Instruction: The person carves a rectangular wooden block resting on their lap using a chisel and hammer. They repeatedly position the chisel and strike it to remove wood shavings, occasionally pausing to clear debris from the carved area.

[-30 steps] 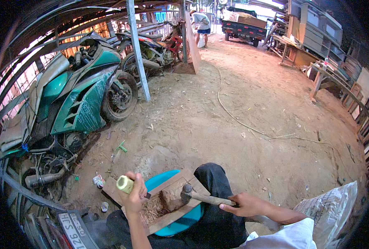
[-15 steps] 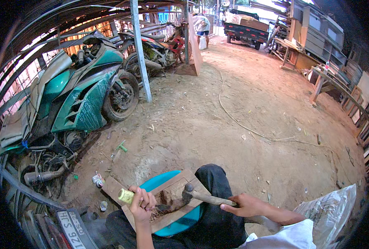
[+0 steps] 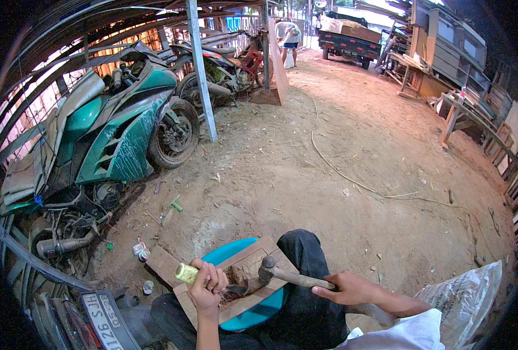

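Observation:
My left hand [image 3: 206, 286] is closed around a chisel with a pale yellow handle [image 3: 186, 272], whose end sticks out above the fist. Its blade, low over the wood, is hard to make out. In my right hand [image 3: 352, 288] is a hammer [image 3: 297, 277], gripped near the end of its wooden handle. The dark hammer head hovers over the panel, to the right of the left fist. A brown framed wooden panel [image 3: 278, 256] lies tilted across my lap, with a rough, chipped hollow and loose shavings in its middle. Under it shows a round turquoise plastic piece [image 3: 229, 249].
A green motorcycle [image 3: 122, 137] leans at the left, beside a metal post [image 3: 202, 76]. A clear plastic sack [image 3: 466, 297] stands by my right arm. A thin hose [image 3: 334, 170] crosses the dirt floor. Far back, a person [image 3: 287, 36] bends near a small truck [image 3: 347, 44].
The whole view has shifted slightly. My left fist and the chisel handle have moved a little to the right. The hammer stays almost in the same place over the panel.

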### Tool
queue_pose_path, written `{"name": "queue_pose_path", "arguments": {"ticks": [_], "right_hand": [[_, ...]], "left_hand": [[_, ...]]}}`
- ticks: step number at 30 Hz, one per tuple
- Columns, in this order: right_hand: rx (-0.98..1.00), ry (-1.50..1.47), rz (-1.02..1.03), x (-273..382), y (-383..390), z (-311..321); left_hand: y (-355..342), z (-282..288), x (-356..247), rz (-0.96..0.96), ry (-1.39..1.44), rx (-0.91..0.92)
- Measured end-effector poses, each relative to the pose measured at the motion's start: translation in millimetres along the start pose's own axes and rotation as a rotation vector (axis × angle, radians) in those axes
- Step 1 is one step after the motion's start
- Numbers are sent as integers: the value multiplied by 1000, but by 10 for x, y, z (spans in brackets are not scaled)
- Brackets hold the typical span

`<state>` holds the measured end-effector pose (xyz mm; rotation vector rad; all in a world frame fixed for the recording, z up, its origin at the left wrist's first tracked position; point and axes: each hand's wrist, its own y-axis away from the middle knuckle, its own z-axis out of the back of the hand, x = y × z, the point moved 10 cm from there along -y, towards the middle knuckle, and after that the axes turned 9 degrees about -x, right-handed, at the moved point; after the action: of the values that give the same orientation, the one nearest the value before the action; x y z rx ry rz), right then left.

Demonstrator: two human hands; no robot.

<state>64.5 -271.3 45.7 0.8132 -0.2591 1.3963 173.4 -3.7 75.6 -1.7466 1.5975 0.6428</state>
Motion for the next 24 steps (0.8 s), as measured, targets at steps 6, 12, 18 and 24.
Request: {"name": "queue_pose_path", "arguments": {"ticks": [6, 12, 18, 24], "right_hand": [[25, 1, -17, 61, 15, 25], [10, 17, -10, 22, 3, -4], [15, 2, -34, 79, 28, 11], [29, 57, -73, 17, 21, -15]], "left_hand": [[0, 7, 1, -4, -11, -4], [10, -7, -2, -9, 5, 17], [-28, 113, 45, -2, 121, 116], [-89, 24, 55, 105, 175, 157]]}}
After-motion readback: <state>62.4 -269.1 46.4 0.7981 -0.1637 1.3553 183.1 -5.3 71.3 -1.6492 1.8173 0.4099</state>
